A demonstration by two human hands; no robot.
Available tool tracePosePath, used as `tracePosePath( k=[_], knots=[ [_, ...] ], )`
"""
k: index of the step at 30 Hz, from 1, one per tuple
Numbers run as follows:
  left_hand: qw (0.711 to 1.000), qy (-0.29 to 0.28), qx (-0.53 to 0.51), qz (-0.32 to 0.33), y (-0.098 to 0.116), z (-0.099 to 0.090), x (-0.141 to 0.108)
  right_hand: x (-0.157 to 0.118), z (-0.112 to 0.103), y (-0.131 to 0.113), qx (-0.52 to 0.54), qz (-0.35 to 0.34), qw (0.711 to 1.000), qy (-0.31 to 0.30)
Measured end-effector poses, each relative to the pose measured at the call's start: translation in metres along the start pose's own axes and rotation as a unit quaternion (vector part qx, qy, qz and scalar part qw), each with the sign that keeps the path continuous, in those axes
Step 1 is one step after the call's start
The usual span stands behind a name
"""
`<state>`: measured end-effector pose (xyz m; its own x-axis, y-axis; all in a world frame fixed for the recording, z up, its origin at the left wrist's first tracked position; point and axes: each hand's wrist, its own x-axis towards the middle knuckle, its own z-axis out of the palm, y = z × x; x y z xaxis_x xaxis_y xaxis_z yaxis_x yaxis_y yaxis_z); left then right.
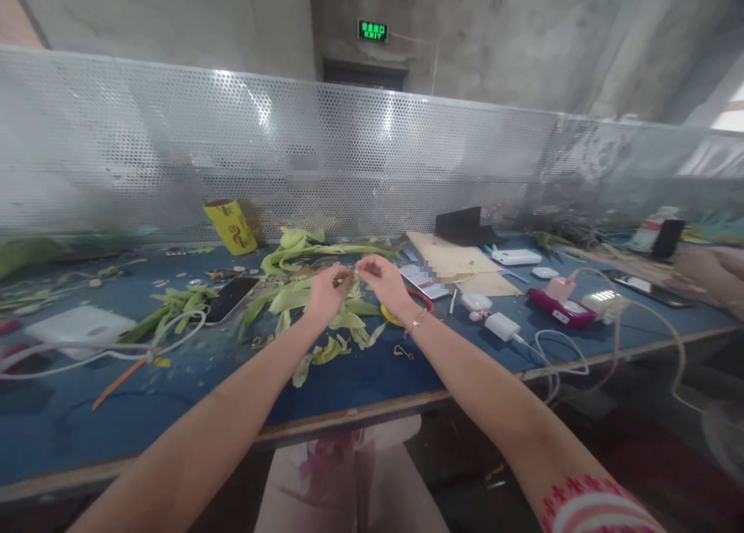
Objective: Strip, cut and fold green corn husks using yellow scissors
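Note:
My left hand [329, 294] and my right hand [382, 283] come together above the blue tabletop, fingertips almost touching. Fingers are pinched on both; whatever sits between them is too small to make out. Pale green leaves [349, 316], long and husk-like, spread beneath and around the hands. A longer bunch of leafy stalks [294, 250] lies just behind. By my right wrist, partly hidden under it, is a red and yellow ring [427, 300]. Torn leaf pieces [328, 352] are scattered toward the front of the table.
A perforated metal screen [232, 146] runs along the table's back. Left stand a yellow tube [231, 227] and a dark phone [233, 298]. To the right are brown paper [453, 258], a white charger [503, 327], a magenta device [561, 308] and cables. Another person's hand [709, 273] shows at far right.

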<state>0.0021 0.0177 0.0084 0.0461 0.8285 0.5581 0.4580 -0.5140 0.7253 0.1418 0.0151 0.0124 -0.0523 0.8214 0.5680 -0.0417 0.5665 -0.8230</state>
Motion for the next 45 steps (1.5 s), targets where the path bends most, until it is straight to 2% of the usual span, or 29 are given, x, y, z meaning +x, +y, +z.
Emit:
tracePosePath(
  k=[6,13,19,24,30,37,45],
  knots=[
    [0.998,-0.062,0.015,0.019,0.0,0.003,0.0,0.004,-0.003,0.001,-0.037,0.003,0.999,0.004],
    [0.995,-0.092,0.032,0.015,0.003,0.003,-0.002,0.005,-0.003,0.005,-0.063,0.02,0.998,-0.015],
    [0.996,-0.087,0.01,0.0,0.001,0.005,-0.001,0.003,-0.003,0.001,-0.08,0.027,0.996,-0.028],
    [0.997,-0.068,-0.016,-0.014,-0.007,0.007,0.0,0.004,-0.002,0.009,-0.082,0.013,0.996,-0.036],
    [0.991,-0.096,-0.073,-0.057,-0.013,0.008,0.0,0.004,-0.003,0.014,-0.069,0.014,0.997,-0.036],
    [0.993,-0.113,-0.029,-0.036,-0.012,0.007,0.0,0.004,-0.006,0.007,-0.12,0.03,0.991,-0.043],
    [0.992,-0.103,-0.007,-0.072,-0.016,0.007,0.001,0.005,-0.007,0.01,-0.147,0.029,0.987,-0.057]
  ],
)
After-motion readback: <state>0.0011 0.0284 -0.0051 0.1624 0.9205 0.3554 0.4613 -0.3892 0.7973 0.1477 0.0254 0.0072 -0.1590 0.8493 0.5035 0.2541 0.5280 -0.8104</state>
